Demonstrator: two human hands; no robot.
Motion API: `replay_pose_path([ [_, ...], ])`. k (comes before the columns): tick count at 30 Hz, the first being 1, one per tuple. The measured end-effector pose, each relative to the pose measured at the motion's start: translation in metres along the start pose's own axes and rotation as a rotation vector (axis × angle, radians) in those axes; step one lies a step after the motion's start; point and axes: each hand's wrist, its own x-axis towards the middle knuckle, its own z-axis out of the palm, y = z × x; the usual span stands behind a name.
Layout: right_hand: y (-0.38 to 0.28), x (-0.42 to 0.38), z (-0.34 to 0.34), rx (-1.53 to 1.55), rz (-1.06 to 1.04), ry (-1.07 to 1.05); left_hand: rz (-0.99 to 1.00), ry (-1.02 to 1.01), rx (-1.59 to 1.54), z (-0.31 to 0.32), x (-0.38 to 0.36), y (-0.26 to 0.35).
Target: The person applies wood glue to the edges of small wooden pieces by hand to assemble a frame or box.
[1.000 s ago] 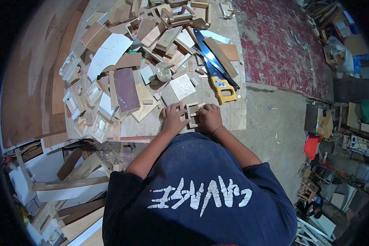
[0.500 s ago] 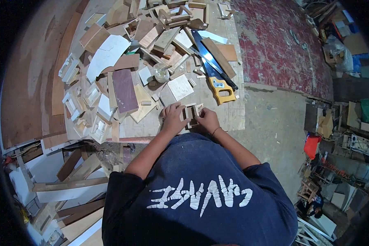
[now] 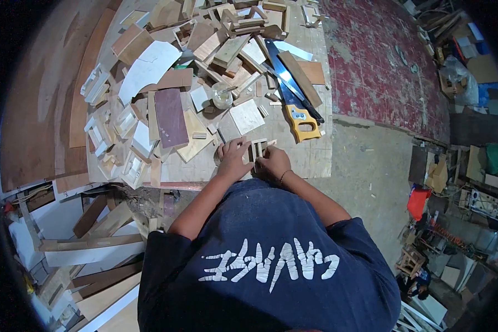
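Note:
Near the table's front edge lies a small wooden frame (image 3: 258, 148) with an inner strip, between my two hands. My left hand (image 3: 233, 160) is closed on the frame's left side, its thumb against the near part. My right hand (image 3: 274, 162) is closed at the frame's near right side, where its fingers hide part of the wood. Just beyond the frame a pale square board (image 3: 247, 117) lies flat, with a glass jar (image 3: 222, 96) to its upper left.
A yellow-handled saw (image 3: 304, 123) lies to the right beside a long brown board (image 3: 300, 79). Wooden boxes and offcuts are piled at the back. Left are a purple board (image 3: 171, 118) and a white curved panel (image 3: 149, 69). Another person (image 3: 420, 284) is at the lower right.
My right hand has shifted slightly left and nearer, over the frame's near right side. The view has moved a little.

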Motion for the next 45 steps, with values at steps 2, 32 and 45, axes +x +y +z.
replay_pose_path([
  [2, 0.001, 0.001, 0.002, 0.016, 0.020, -0.011, -0.001, -0.019, 0.010, -0.002, -0.001, 0.001],
  [32, 0.026, 0.001, -0.007, 0.173, 0.032, 0.042, 0.060, -0.080, 0.098, 0.003, 0.008, 0.017],
  [45, -0.001, 0.003, 0.005, -0.060, 0.015, -0.009, 0.038, -0.118, 0.058, -0.002, 0.008, 0.011],
])
